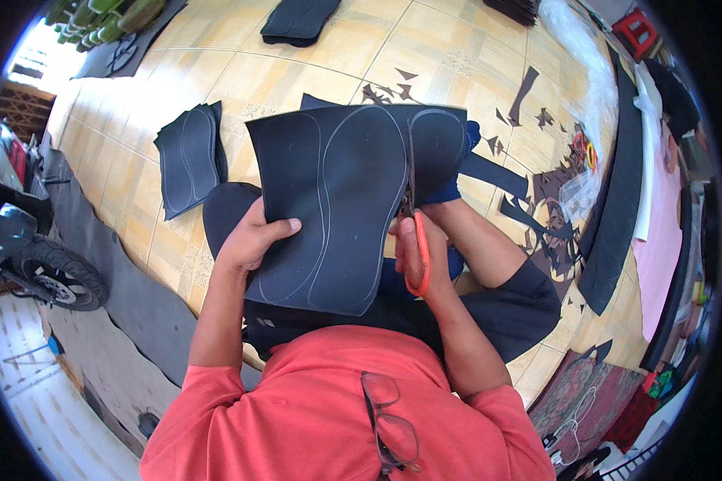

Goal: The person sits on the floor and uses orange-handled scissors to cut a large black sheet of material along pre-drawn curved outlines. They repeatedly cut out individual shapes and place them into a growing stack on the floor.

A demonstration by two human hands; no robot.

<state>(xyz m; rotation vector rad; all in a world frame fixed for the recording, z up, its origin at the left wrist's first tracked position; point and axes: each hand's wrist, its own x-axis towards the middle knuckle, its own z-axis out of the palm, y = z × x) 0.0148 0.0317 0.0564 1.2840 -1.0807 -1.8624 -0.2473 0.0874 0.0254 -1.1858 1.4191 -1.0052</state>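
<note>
A dark foam sheet (361,208) with pale shoe-sole outlines drawn on it is held up over my lap. My left hand (253,238) grips its left edge, thumb on top and the other fingers hidden beneath. In my right hand (422,248) is a pair of scissors (419,255) with orange handles. Their blades stand in a cut along the right side of the middle outline, pointing away from me. The lower right part of the sheet beside that outline is cut off, while a rounded outlined part still hangs at the upper right.
A stack of outlined dark sheets (191,156) lies on the tiled floor at left, another dark stack (301,20) farther off. Dark offcuts (557,192) litter the right side near clear plastic wrap (586,72). A motorcycle wheel (60,272) stands far left; material rolls (618,192) lie at right.
</note>
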